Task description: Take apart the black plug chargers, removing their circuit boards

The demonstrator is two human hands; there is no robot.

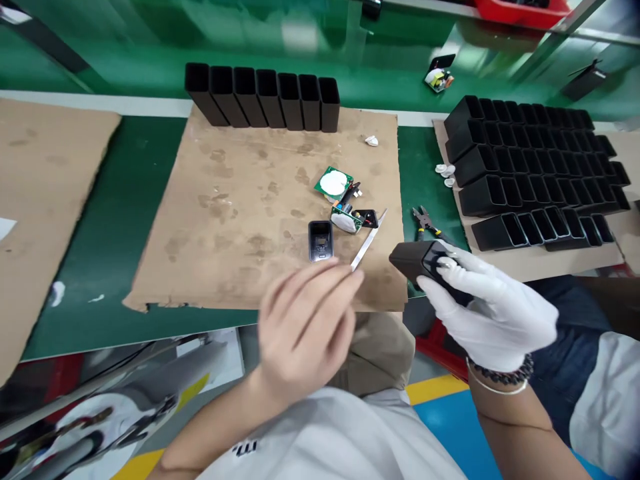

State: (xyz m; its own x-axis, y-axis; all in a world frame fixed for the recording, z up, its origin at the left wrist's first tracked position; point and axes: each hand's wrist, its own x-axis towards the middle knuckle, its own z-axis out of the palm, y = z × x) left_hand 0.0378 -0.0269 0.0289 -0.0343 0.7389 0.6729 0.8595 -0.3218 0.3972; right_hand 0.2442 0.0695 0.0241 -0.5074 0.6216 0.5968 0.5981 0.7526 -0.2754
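Observation:
My right hand [493, 303], in a white glove, is closed around a black rectangular housing [417, 259] held just off the front right corner of the brown cardboard sheet [240, 200]. My bare left hand [305, 327] hovers at the cardboard's front edge with fingers stretched out and slightly blurred, holding nothing. Its fingertips are close to a metal tweezers [369, 240] and a small black end cap [320, 240]. Two circuit boards [345, 200] with white round parts lie just beyond.
A row of upright black housings [263, 97] lines the cardboard's far edge. Stacked black housings [535, 173] fill the right side. Cutting pliers [425, 223] lie on the green mat. Another cardboard sheet [45, 200] is at left. A red bin [520, 10] sits far back.

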